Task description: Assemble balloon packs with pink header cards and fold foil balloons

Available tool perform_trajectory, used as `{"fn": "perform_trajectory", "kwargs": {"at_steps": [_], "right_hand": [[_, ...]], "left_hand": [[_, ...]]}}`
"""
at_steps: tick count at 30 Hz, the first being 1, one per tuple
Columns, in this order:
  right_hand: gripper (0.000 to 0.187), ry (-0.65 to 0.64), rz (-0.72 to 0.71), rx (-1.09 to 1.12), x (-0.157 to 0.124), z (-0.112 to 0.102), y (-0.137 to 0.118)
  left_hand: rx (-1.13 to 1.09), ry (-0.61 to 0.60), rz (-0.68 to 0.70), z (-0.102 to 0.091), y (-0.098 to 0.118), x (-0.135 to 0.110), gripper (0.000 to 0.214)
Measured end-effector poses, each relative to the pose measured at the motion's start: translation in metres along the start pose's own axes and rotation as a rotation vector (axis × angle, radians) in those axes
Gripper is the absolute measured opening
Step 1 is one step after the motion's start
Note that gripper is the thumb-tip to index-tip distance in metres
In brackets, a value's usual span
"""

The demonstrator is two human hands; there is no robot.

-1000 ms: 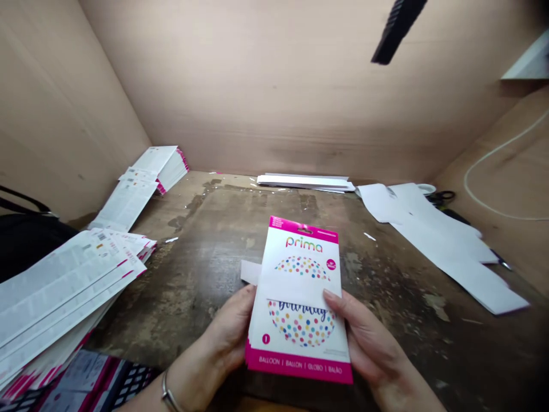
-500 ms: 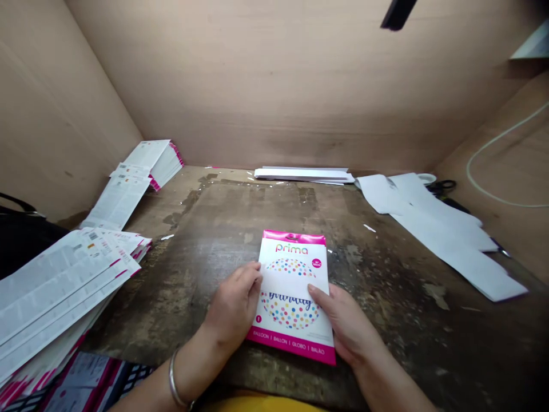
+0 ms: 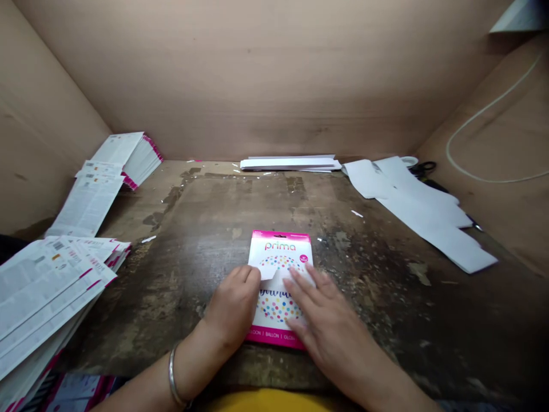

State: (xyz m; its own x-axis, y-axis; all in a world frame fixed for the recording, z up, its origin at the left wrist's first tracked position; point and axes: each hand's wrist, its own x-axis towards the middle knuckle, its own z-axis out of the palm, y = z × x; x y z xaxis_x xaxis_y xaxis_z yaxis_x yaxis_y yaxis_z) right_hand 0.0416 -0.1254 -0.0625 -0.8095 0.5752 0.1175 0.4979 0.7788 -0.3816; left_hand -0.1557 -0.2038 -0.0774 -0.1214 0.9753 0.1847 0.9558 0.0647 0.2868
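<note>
A balloon packet point(image 3: 278, 327), white with pink top and bottom edges and printed coloured dots, lies flat on the worn table in front of me. Across its middle runs a white paper strip point(image 3: 269, 273) that partly covers the print. My left hand point(image 3: 235, 306), with a metal bangle on the wrist, is closed on the strip's left end at the packet's left edge; a slanted edge of the strip shows near it. My right hand point(image 3: 321, 312) rests flat over the packet's right side, fingers outstretched, hiding the rest of the strip.
Printed cards with pink edges point(image 3: 55, 286) are fanned at the left, and another card stack point(image 3: 137, 157) stands at the back left. White paper strips point(image 3: 289, 164) lie by the back wall. Larger white sheets point(image 3: 429, 220) and scissors point(image 3: 424, 167) are at the right.
My right hand has gone from gripping the packet's right edge to lying flat on its face. My left hand has closed on the strip. The packet has come down flat on the table.
</note>
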Motion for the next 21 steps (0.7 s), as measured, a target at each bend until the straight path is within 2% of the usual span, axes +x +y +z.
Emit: {"fn": "perform_trajectory", "kwargs": {"at_steps": [2, 5, 11, 14, 18, 21], "right_hand": [[0.057, -0.092, -0.047, -0.026, 0.000, 0.008, -0.007], [0.061, -0.130, -0.034, -0.053, 0.007, 0.019, -0.019], [0.065, -0.188, -0.104, 0.032, 0.030, 0.025, -0.045], [0.066, -0.224, -0.114, 0.080, 0.036, 0.017, -0.040], [0.061, -0.316, -0.229, 0.126, 0.027, -0.003, -0.019], [0.061, -0.278, -0.178, 0.046, 0.010, -0.010, -0.006]], "left_hand": [[-0.089, 0.095, -0.027, 0.001, -0.002, -0.001, 0.014], [-0.213, 0.202, -0.067, 0.003, -0.005, -0.002, 0.012], [-0.189, 0.182, -0.079, 0.004, -0.005, -0.001, 0.014], [-0.123, 0.167, -0.056, 0.004, -0.004, 0.000, 0.014], [-0.049, 0.147, -0.048, 0.004, -0.004, -0.002, 0.015], [-0.017, 0.124, -0.046, 0.004, -0.003, -0.002, 0.015]]}}
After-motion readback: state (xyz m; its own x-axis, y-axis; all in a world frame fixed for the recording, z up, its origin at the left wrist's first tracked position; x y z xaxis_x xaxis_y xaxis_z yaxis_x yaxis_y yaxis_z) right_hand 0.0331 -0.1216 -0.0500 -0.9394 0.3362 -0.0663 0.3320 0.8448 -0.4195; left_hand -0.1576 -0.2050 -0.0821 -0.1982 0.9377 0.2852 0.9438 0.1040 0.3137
